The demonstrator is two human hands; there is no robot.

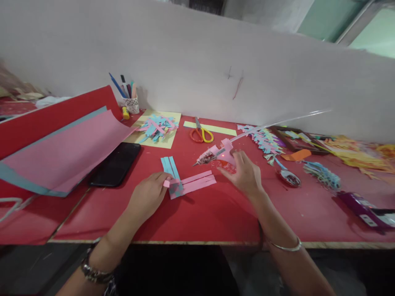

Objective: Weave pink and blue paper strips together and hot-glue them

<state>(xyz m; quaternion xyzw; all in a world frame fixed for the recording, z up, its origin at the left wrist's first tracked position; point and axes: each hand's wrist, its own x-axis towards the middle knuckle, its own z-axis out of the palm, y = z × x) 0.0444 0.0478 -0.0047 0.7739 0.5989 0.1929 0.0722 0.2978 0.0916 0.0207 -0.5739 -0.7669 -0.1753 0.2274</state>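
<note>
My left hand (150,192) is closed at the table's front, pinching the end of a pink paper strip (171,182). That strip lies over a small woven piece of blue paper strips (169,165) and pink paper strips (199,183) crossing at a corner. To its right, my right hand (245,174) is round the grip of a pink hot glue gun (227,153), the thumb apart from the fingers. The gun's crusted nozzle (206,157) points left, above the pink strips. A long clear glue stick (277,122) juts from its back.
Behind are scissors (201,135), a yellow sheet (168,143) with cut paper strips, and a pen cup (132,105). At left, a black phone (119,166) lies beside large pink paper (70,150). On the right are a spoon-like item (289,178), yarn (322,174) and a purple device (364,209).
</note>
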